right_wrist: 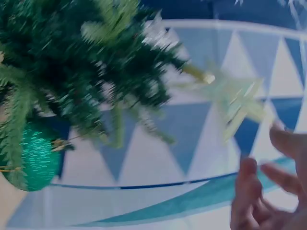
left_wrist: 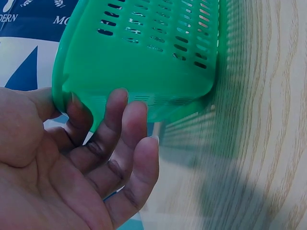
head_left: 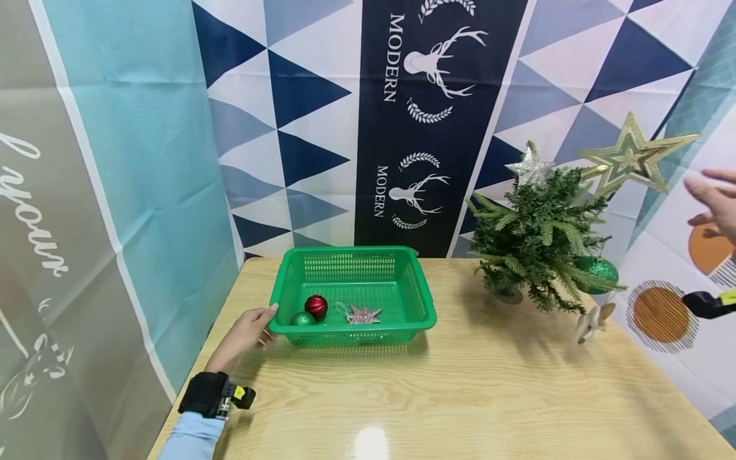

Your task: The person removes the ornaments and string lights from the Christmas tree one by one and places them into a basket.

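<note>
At its left front corner, my left hand pinches the rim of a green plastic basket between thumb and index finger; in the left wrist view the other fingers curve beside its wall. Inside lie a red ball ornament, a green ball and a pink glittery star-like ornament. My right hand hangs in the air at the right edge with loosely bent fingers, holding nothing. Left of it, apart from the fingers, a gold star sits at the side of a small Christmas tree.
A silver star tops the tree, and a green glitter ball hangs on its right side. Below that ball is a small pale ornament, its kind unclear. Patterned cloth stands behind the wooden table.
</note>
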Demonstrator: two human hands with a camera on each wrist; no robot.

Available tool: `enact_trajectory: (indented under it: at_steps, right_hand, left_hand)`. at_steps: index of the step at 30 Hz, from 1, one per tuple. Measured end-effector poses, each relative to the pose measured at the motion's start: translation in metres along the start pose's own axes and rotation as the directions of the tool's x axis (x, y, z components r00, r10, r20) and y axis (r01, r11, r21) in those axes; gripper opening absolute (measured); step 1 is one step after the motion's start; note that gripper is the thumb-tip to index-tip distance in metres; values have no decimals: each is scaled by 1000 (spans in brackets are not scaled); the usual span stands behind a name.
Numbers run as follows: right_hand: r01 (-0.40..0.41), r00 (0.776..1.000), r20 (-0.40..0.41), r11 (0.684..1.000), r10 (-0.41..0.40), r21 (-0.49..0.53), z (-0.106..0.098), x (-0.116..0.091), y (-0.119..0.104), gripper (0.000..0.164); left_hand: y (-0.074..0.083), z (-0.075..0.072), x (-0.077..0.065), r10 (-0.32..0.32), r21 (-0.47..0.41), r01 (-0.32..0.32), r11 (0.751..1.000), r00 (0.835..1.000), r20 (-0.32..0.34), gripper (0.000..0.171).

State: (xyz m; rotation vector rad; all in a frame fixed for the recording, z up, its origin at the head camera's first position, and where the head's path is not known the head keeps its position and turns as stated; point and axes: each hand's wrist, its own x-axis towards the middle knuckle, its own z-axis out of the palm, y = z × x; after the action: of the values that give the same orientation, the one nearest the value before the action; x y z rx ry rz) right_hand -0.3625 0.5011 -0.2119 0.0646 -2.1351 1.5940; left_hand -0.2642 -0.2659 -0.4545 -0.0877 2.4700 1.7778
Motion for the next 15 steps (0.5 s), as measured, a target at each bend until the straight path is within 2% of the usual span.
enact_trajectory:
  at_steps: [2,3,5,8,11,15]
  right_hand:
    - [-5,998,66,992,-4,130,5,-5,2,20]
    - [-11,993,118,982,-11,187,8,-9,0,21]
    - [5,989,141,972,-40,237,16,-15,-4,25]
    - [36,988,132,960,-75,276,24,-20,-11,28]
    - [65,997,36,979,-74,192,29,-19,-13,25]
    - [22,999,-39,995,-18,99,30,-17,-10,20]
  left_hand:
    - [-1,1,0,-6,3,6,1000,1000,-1,56]
    - [-2,1,0,-8,4,8,1000,1000,0,57]
    - [-3,2,0,-8,7,8,1000,1000,6,58]
    - [-4,3,2,1,8,-1,1000,1000,6,60]
    - [-4,2,3,10,4,-10,1000,1000,4,59]
    - [-3,0,4,19,0,-19,1000,1000,12,59]
